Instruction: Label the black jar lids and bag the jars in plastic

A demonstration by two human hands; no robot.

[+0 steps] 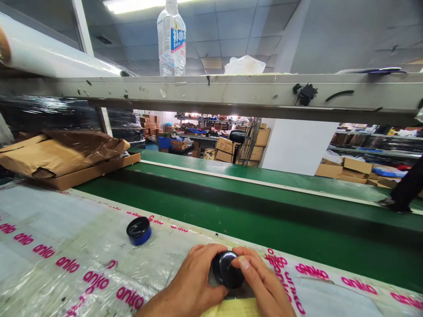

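Note:
A round black object (228, 269) with a glossy top is held between both hands near the bottom centre. My left hand (194, 281) wraps round its left side, fingers and thumb closed on it. With bent fingers, my right hand (262, 279) grips its right side, the index finger and thumb at the top face. Farther left, a second round piece (139, 230), black on top and blue on its side, sits on the plastic-covered table (158, 259). Something yellow (236, 308) lies beneath the hands.
Beyond the table edge runs a green conveyor belt (211, 202). A cardboard tray (95, 172) with brown paper (62, 154) is at the left. Overhead, a metal shelf (231, 90) bears a plastic bottle (172, 42) and a film roll (59, 53). A dark sleeve (408, 187) shows at the far right.

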